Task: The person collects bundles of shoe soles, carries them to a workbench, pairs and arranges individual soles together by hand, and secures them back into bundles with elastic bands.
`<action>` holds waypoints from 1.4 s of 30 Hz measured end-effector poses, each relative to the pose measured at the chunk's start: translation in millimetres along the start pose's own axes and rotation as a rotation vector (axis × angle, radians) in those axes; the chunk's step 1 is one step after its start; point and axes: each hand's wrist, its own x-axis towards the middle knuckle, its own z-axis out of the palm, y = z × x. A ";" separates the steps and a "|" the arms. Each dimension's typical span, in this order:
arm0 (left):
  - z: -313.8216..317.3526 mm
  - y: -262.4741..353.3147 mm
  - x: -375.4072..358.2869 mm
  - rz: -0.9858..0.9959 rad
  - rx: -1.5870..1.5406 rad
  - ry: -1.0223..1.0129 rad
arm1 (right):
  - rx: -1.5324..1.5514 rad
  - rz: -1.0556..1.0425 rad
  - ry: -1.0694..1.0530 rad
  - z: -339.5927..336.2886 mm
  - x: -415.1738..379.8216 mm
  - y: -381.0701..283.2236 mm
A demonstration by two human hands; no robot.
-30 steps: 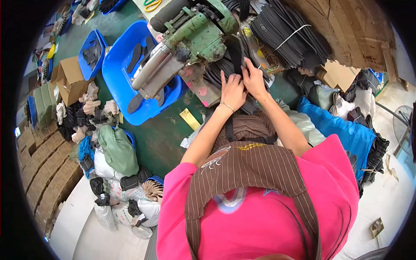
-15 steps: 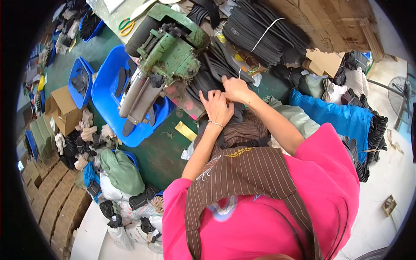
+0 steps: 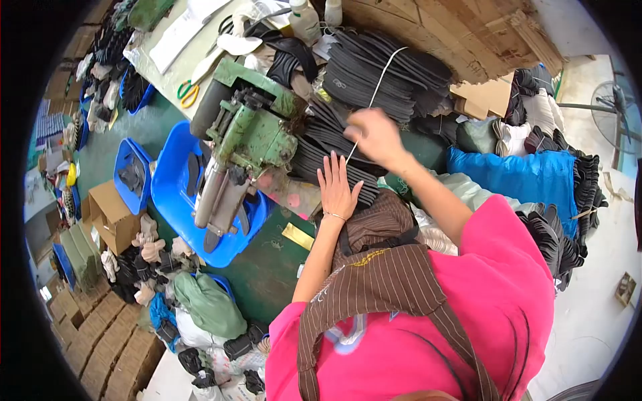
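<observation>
My left hand (image 3: 339,190) lies flat with fingers spread, pressing on the near end of a bundle of black fabric strips (image 3: 328,150). Above that bundle, my right hand (image 3: 376,138) is closed and smeared by motion. A thin white tie (image 3: 352,152) runs tight from its fingers down to the strips beside my left hand. Left of the strips stands a worn green machine (image 3: 257,137) with a metal arm. Behind, a larger stack of black strips (image 3: 384,73) has a white band (image 3: 388,70) around it.
Blue tubs (image 3: 164,194) with dark pieces sit left of the machine. Scissors with green and yellow handles (image 3: 188,93) lie on the table. Cardboard (image 3: 455,33) stands at the back; a blue wrapped bundle (image 3: 511,180) is at right. Bags (image 3: 207,304) and cartons (image 3: 110,334) fill the lower left.
My right hand has lifted away from my left and pulled the white tie taut. My left hand has flattened onto the strips. The whole view has shifted slightly.
</observation>
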 end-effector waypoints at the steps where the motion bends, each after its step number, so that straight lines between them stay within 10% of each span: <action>1: 0.8 -0.6 4.1 0.023 0.065 -0.037 | -0.038 0.036 0.174 -23.1 18.8 5.6; 6: 0.4 9.4 23.1 0.032 -0.014 0.018 | -0.524 0.120 0.352 -82.1 83.6 98.3; 9: -2.7 21.7 36.7 -0.012 -0.291 0.173 | -0.451 0.237 -0.005 -82.0 93.3 129.0; 15: 22.8 36.4 118.2 -0.606 -1.953 0.026 | -0.457 0.227 -0.084 -79.2 69.2 103.4; 19: 28.6 31.7 172.9 -0.969 -2.100 -0.164 | -0.487 0.128 0.067 -79.3 58.5 99.5; 22: 33.5 29.6 184.1 -1.110 -2.063 -0.162 | 0.044 0.473 -0.050 -89.9 54.6 104.5; 27: 35.2 35.4 185.5 -1.223 -2.050 -0.111 | -0.260 0.272 0.295 -78.4 34.8 122.0; 35: 35.9 13.6 150.1 -0.852 -2.231 -0.217 | 0.235 0.185 0.019 -159.8 -12.6 111.4; 42: -84.5 68.4 78.9 -0.276 -2.438 -0.355 | 0.633 -0.128 0.223 -191.8 -64.5 26.8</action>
